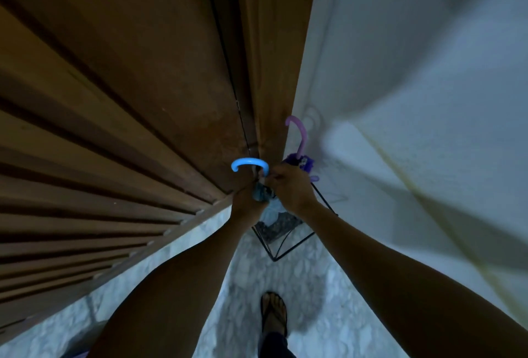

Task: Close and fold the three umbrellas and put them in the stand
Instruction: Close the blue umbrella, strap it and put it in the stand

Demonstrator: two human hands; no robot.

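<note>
Both arms are reaching forward and down toward a black wire stand that is sitting on the marbled floor, in the corner where the brown wooden door is meeting the pale wall. The left hand is wrapping its fingers round the folded blue umbrella just below the handle, curled tight on it. The blue umbrella's curved light-blue handle is sticking up above both hands, and its canopy end is pointing down into the stand's top; whether it is resting on the bottom is hidden by the hands. The right hand is pinching at the shaft right under that handle, fingertips together on it; exact grip is blurred. The purple umbrella is already standing in the stand, leaning at the wall, its pink-purple hook handle rising behind the right hand. A sandalled foot is planted on the floor below.
</note>
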